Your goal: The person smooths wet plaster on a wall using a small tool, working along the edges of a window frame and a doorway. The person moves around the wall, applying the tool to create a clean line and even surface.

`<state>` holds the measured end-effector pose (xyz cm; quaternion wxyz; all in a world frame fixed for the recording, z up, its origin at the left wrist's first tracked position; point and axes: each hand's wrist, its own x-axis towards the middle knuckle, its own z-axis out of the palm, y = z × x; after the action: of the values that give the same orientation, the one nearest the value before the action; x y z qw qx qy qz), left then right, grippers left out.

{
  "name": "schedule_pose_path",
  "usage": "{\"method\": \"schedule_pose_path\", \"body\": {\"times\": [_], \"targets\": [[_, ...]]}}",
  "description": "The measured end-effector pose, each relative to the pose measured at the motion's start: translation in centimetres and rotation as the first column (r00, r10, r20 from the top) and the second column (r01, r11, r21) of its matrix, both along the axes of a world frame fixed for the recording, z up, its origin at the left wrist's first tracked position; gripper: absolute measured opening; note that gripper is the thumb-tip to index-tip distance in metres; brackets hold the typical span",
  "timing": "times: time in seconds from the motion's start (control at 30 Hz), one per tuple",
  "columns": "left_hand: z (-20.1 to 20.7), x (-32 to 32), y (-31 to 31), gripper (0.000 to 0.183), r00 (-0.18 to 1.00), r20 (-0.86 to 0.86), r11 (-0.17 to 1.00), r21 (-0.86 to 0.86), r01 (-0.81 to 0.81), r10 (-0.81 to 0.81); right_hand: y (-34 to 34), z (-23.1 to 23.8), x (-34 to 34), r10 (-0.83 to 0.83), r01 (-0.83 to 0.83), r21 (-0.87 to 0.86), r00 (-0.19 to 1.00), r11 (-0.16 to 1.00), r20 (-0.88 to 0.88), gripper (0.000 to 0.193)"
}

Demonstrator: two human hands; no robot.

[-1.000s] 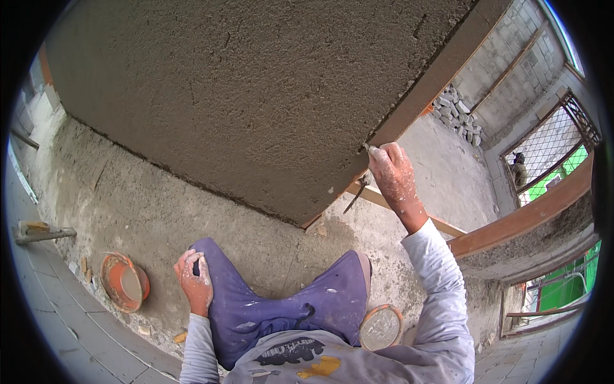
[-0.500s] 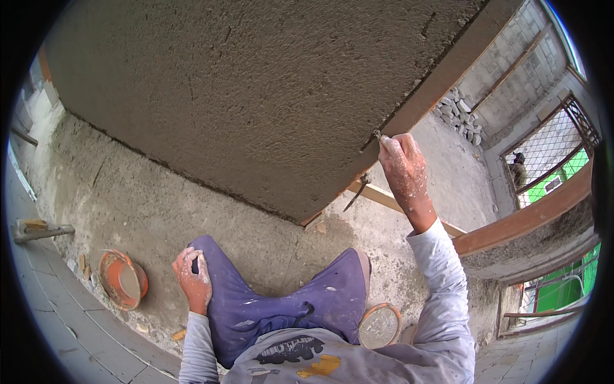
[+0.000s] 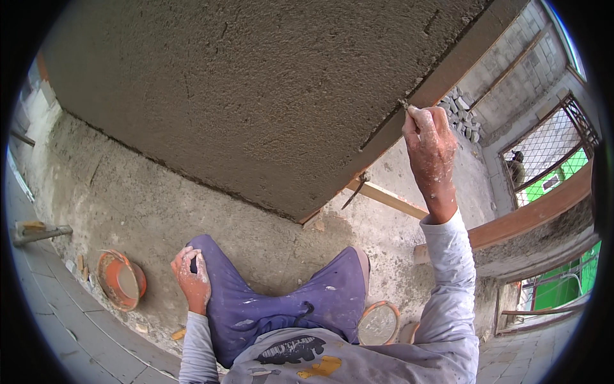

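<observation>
A broad face of wet grey plaster (image 3: 256, 96) fills the top of the view, with a wooden board (image 3: 384, 137) along its right edge. At that edge my right hand (image 3: 432, 144), spattered with plaster, is closed in a pinch. A bit of grey mortar shows at its fingertips; whatever else they hold is too small to make out. Below the fingers a dark groove runs down beside the board. My left hand (image 3: 192, 278) rests curled against my left knee, clad in purple trousers (image 3: 236, 301). Something dark shows between its thumb and fingers, its kind unclear.
An orange bucket (image 3: 110, 281) stands on the floor at left, and a round container of grey mix (image 3: 378, 323) beside my right leg. A metal clamp (image 3: 355, 191) and a wooden strip (image 3: 390, 200) lie by the board. Rubble blocks (image 3: 462, 114) and a distant person (image 3: 515, 168) are at right.
My right hand has moved up and to the right along the board's edge, and the dark groove below it has lengthened. My left hand stays at the knee.
</observation>
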<state>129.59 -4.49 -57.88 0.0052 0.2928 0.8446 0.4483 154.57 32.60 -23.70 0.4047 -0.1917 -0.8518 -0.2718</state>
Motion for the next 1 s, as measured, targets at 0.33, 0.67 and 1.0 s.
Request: {"method": "schedule_pose_path", "body": {"times": [0.33, 0.67, 1.0], "targets": [[0.1, -0.1, -0.1, 0.01, 1.0, -0.009, 1.0, 0.003, 0.01, -0.01, -0.1, -3.9, 0.5, 0.022, -0.016, -0.124, 0.999, 0.992, 0.05, 0.024], [-0.1, 0.0, -0.1, 0.011, 1.0, -0.01, 1.0, -0.015, 0.002, -0.002, 0.0, -2.4, 0.0, 0.005, -0.004, -0.083, 1.0, 0.997, 0.015, 0.024], [0.1, 0.2, -0.3, 0.012, 1.0, -0.019, 0.999, -0.031, 0.007, -0.007, -0.1, -5.9, 0.4, 0.025, -0.023, -0.194, 1.0, 0.981, 0.011, 0.023]]}}
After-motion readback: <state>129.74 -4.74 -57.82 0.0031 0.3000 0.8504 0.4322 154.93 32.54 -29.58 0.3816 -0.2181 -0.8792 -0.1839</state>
